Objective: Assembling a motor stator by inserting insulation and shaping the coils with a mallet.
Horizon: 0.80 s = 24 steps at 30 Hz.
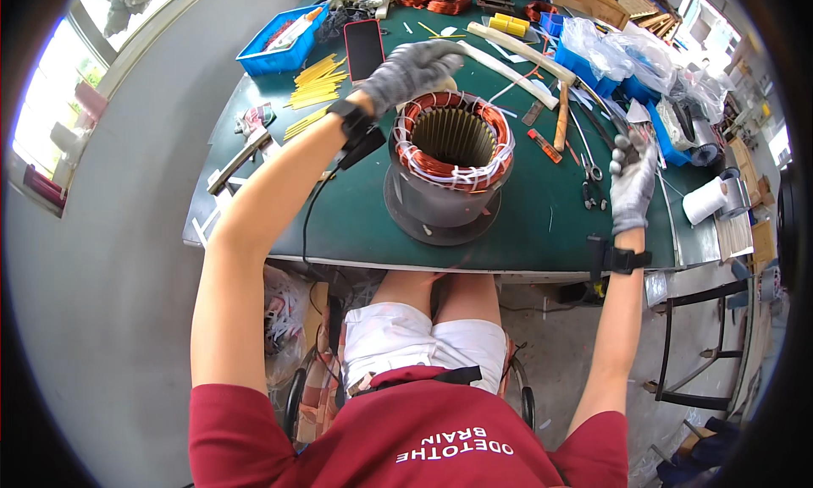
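Observation:
A motor stator (pixel 453 170) stands upright before me, its dark cylinder topped by a ring of copper windings (pixel 412 154) bound with white cord. Slots line its hollow middle. My left hand (pixel 415 71), in a grey glove, hovers past the stator's far left rim with its fingers stretched out. A pale thing beneath those fingers is mostly hidden. Well to the right, my right hand (pixel 633 183) is raised, gloved too, its fingers loosely bent and apart; I see nothing held in it. Pliers (pixel 589 195) and scissors (pixel 593 168) lie just left of it.
Yellow strips (pixel 318 83), a phone (pixel 365 49) and a blue tray (pixel 284 41) lie far left on the green table (pixel 339 226). A wooden-handled hammer (pixel 561 120) and an orange-red cutter (pixel 544 146) sit right of the stator. White thread spools (pixel 705 200) stand at the right edge.

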Each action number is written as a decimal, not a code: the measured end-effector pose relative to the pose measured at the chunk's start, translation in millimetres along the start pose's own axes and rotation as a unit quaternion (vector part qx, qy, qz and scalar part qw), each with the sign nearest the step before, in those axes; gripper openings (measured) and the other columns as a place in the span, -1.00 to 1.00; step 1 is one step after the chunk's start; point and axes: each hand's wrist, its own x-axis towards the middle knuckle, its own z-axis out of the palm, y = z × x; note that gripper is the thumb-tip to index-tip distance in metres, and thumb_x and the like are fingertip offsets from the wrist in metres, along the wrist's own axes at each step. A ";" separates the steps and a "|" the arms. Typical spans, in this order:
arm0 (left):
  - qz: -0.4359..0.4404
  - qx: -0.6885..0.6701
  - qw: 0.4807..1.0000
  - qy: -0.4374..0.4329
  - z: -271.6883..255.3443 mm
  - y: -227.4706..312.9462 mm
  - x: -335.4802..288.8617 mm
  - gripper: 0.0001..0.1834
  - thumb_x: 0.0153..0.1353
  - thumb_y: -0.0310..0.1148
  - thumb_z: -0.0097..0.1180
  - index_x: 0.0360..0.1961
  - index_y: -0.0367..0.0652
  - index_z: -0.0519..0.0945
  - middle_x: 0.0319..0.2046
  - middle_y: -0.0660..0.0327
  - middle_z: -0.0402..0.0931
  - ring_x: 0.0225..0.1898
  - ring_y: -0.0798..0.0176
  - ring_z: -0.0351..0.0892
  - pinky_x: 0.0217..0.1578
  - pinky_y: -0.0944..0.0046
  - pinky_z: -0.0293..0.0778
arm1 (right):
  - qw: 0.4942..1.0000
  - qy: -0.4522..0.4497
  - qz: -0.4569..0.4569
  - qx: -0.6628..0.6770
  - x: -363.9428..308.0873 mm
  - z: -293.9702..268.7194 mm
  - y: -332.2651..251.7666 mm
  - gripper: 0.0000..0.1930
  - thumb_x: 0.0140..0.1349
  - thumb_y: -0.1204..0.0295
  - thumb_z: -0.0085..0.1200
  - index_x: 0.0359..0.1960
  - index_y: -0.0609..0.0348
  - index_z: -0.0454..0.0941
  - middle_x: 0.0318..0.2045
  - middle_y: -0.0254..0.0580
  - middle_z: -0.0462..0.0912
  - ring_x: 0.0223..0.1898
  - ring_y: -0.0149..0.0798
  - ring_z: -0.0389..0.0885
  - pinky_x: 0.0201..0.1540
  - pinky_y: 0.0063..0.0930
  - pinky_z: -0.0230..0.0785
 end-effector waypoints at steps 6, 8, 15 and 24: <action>0.054 0.117 0.969 0.212 -10.8 -13.7 -103.6 -0.48 0.00 -0.62 -0.13 0.09 -0.25 0.33 -0.08 0.08 0.43 -0.03 0.15 0.41 0.02 0.30 0.32 | 0.988 -0.026 0.118 -0.091 -55.9 -2.3 30.2 -0.67 0.20 0.30 -0.04 -0.03 0.15 0.40 -0.37 -0.29 0.49 -0.50 -0.56 0.34 -0.55 -0.79 0.19; 0.116 0.317 0.908 0.249 21.8 10.2 -127.8 -0.22 -0.33 -0.66 -0.15 0.13 -0.24 0.28 0.02 0.01 0.31 0.09 -0.07 0.25 0.12 0.09 0.21 | 0.907 -0.225 -0.132 -0.330 -59.7 16.4 56.1 -0.55 0.17 0.37 0.02 0.10 0.19 0.29 -0.34 -0.36 0.45 -0.49 -0.60 0.32 -0.48 -0.80 0.24; 0.074 0.046 0.981 0.171 76.6 76.3 -162.7 -0.62 0.09 -0.42 0.08 -0.03 -0.22 0.40 -0.38 0.13 0.42 -0.39 0.18 0.43 -0.24 0.28 0.36 | 0.853 -0.406 0.168 -0.282 -23.4 136.1 -2.4 -0.64 0.33 0.04 -0.27 -0.21 0.03 0.42 -0.70 -0.57 0.19 -0.76 -0.69 0.03 -0.73 -0.78 -0.14; 0.020 -0.575 0.704 0.417 -2.2 81.8 -242.4 -0.64 0.36 -0.14 -0.30 -0.27 -0.18 0.45 -0.49 0.20 0.49 -0.46 0.32 0.47 -0.27 0.28 0.40 | 0.879 -0.283 0.158 0.351 15.6 -51.3 -66.0 -0.72 0.32 0.27 -0.19 -0.29 0.30 0.35 -0.67 -0.46 0.15 -0.67 -0.55 0.10 -0.57 -0.70 0.05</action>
